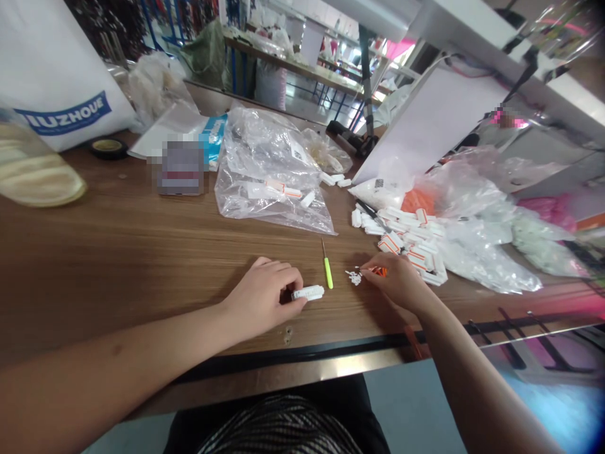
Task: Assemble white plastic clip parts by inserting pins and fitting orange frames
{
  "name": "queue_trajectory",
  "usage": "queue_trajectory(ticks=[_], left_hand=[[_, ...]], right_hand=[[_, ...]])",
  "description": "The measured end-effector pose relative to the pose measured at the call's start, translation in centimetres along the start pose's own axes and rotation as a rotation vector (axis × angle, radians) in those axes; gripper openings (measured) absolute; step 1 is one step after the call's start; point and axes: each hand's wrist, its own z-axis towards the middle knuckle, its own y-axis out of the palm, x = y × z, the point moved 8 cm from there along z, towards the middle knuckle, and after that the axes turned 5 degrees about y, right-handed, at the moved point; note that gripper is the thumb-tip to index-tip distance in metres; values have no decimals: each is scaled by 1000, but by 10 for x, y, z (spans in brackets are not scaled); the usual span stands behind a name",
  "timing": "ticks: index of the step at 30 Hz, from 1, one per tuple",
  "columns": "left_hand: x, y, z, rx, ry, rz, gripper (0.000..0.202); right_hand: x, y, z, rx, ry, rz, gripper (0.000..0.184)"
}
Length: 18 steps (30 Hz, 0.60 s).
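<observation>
My left hand (265, 291) rests on the wooden table (142, 252), its fingers closed on a small white plastic connector block (308, 292) lying flat. My right hand (396, 279) sits to the right, fingertips pinched at a little heap of tiny white pieces (353, 276) and orange pieces (379, 271); what it pinches is too small to name. A green-handled pointed tool (327, 267) lies between the two hands, untouched.
A pile of white and orange connector blocks (406, 236) lies behind my right hand. Clear plastic bags (269, 170) with more parts spread across the middle and right. A tape roll (108, 147), a white bag (51, 75) and a tilted white board (425, 120) stand farther back.
</observation>
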Motion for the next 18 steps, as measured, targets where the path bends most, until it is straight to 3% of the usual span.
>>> queue_trajectory(ticks=[5,14,18], left_hand=[[-1,1,0,-4,1,2,12],[0,0,0,-7,-9,-1,12],[0,0,0,-13,-10,-5,11]], right_hand=[[-6,-5,0,-47,-100,-27,19],[9,-9,-2,8,4,-81,22],[12,-7,-3,15,30,-7,19]])
